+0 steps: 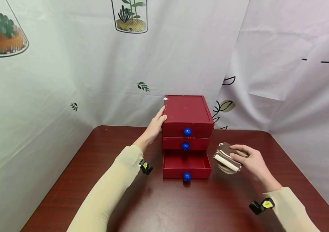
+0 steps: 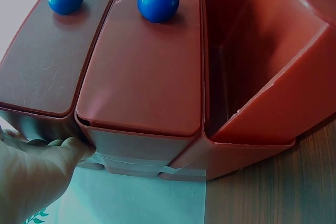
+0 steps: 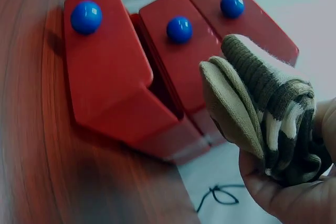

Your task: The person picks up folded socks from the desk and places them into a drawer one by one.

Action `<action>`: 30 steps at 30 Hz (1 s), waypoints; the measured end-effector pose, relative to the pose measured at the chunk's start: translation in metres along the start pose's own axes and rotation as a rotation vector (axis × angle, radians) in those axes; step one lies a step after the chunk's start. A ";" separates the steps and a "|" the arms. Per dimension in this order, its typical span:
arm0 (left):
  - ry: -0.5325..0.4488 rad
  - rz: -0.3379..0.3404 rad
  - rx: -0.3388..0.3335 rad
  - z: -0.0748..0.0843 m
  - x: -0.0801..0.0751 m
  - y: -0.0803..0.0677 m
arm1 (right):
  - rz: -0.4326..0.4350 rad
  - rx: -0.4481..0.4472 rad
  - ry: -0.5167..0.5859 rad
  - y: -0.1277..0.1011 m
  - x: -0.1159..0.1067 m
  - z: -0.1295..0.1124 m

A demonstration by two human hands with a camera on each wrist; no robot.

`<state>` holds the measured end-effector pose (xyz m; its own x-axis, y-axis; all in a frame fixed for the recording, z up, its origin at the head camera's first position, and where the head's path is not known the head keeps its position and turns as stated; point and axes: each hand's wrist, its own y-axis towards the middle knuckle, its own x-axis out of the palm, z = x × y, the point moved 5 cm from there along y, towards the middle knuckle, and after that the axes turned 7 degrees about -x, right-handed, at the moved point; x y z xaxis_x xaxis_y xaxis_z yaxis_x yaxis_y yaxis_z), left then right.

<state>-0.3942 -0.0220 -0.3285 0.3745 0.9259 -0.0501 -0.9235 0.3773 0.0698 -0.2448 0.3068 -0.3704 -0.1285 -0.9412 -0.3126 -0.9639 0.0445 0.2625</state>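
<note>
A folded pair of striped socks (image 1: 227, 157) in brown, white and beige is gripped by my right hand (image 1: 254, 162), held just right of the drawer unit. The right wrist view shows the sock bundle (image 3: 286, 108) close up, with ribbed cuff and beige part facing the drawers. Against the upper left side of the red three-drawer unit (image 1: 186, 109) rests my left hand (image 1: 154, 128), its fingers extended along the wall. The bottom drawer (image 1: 171, 174) is pulled out, and its visible inside holds nothing. The middle drawer (image 1: 170, 143) and top drawer (image 1: 171, 130) are pushed in.
Each drawer front carries a round blue knob (image 1: 186, 176). The unit stands toward the back of a dark red-brown wooden table (image 1: 164, 206). A pale curtain (image 1: 100, 64) printed with plants hangs behind and along both sides.
</note>
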 end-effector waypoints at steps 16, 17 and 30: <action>-0.020 -0.022 -0.011 0.005 -0.003 -0.005 | -0.137 0.036 0.064 0.012 0.063 -0.004; -0.022 -0.020 -0.013 0.006 -0.003 -0.005 | -0.147 0.047 0.075 0.012 0.068 -0.003; -0.024 0.007 0.011 -0.002 -0.003 0.002 | -0.190 0.138 0.182 0.025 0.101 0.003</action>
<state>-0.3972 -0.0245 -0.3300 0.3697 0.9288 -0.0260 -0.9252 0.3706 0.0814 -0.2827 0.2141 -0.3980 0.0891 -0.9811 -0.1718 -0.9909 -0.1048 0.0849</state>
